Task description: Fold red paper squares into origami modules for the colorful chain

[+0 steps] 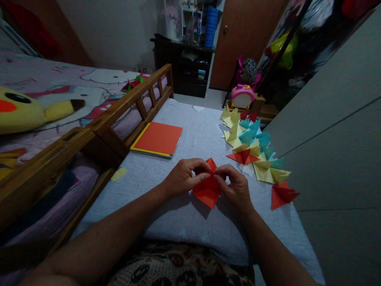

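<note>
A red sheet of paper [207, 190], partly folded, is held above the pale mattress [184, 222] in front of me. My left hand [183, 176] pinches its upper left part with curled fingers. My right hand [235, 186] pinches its upper right part, thumb and fingers pressed together. One red corner sticks up between the two hands.
A stack of square paper with an orange top sheet [157, 139] lies to the left. Several folded yellow, blue and red paper pieces [256, 151] lie along the grey wall [333, 151] at right. A wooden bed rail [119, 115] and a yellow plush toy [26, 111] are on the left.
</note>
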